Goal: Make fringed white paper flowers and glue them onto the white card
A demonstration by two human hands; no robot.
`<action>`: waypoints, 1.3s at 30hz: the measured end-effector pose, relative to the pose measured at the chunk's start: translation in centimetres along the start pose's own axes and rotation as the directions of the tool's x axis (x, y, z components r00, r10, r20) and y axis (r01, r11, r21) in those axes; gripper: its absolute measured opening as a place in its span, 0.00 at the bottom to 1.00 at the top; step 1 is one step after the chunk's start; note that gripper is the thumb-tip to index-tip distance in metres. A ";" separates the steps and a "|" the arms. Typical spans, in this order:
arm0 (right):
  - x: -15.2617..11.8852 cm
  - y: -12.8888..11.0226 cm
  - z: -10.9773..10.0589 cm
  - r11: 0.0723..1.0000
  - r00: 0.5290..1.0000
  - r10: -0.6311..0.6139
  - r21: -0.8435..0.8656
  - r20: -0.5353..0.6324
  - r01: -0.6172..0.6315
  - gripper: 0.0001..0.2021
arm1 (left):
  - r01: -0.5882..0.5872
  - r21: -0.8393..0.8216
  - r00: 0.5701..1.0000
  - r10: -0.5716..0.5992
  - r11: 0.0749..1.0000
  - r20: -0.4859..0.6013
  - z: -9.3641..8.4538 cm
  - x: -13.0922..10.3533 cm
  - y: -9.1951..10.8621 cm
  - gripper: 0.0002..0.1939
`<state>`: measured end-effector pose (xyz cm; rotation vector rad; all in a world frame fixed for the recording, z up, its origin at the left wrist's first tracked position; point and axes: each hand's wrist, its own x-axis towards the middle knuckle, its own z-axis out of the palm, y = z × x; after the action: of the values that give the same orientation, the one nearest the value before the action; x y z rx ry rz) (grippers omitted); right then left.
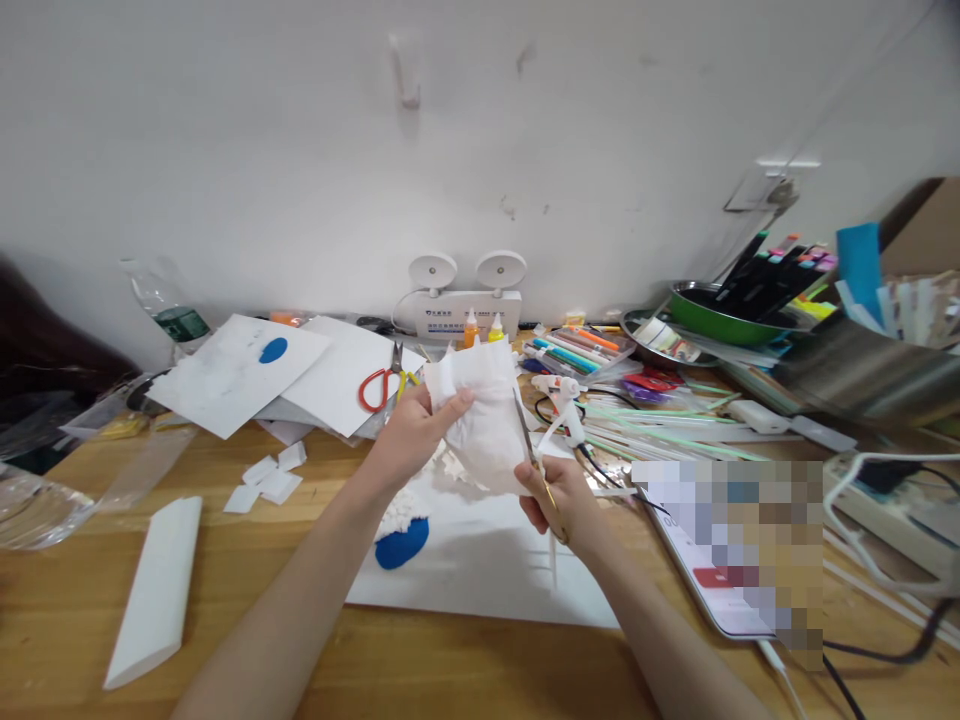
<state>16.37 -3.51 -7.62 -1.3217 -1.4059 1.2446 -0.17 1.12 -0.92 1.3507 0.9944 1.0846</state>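
My left hand (418, 428) grips a piece of thin white tissue (487, 430), its thumb lying on top. In my right hand (559, 500) are gold-handled scissors (551, 490), whose blades point up and away along the tissue's right edge. The tissue is held above a white sheet (480, 575) on the table. On that sheet, partly under my left arm, lies a blue shape (403, 543) with crumpled white bits (401, 510) beside it. A narrow white strip hangs below my right hand.
Red-handled pliers (375, 390) and white papers (240, 375) lie behind left. Small white squares (262, 480) and a folded white roll (156, 590) are at left. A glue gun (564, 405), markers (574, 350), a tablet (720, 560) and a green pan (731, 315) are at right.
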 end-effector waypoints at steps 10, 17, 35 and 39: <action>-0.2 0.4 0.0 1.000 0.999 -0.025 0.009 0.028 0.024 0.29 | 0.003 0.055 0.999 -0.001 0.998 -0.039 0.1 0.0 0.1 0.17; -0.4 0.1 -0.1 0.997 0.997 -0.075 0.003 0.022 0.075 0.30 | 0.042 0.127 0.999 -0.039 0.991 -0.029 0.4 -0.3 0.0 0.16; -0.3 0.0 -0.2 0.999 0.998 -0.024 0.020 -0.063 0.026 0.29 | 0.100 0.188 0.995 -0.102 0.977 0.000 1.1 -0.7 0.7 0.15; -0.3 -0.1 -0.2 1.000 0.998 -0.021 0.010 -0.062 0.022 0.28 | 0.097 0.199 0.995 -0.099 0.975 0.001 1.1 -0.7 0.6 0.15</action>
<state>16.57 -3.77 -7.52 -1.3235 -1.3652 1.1855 0.69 0.19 -0.31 1.4491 1.1744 0.9216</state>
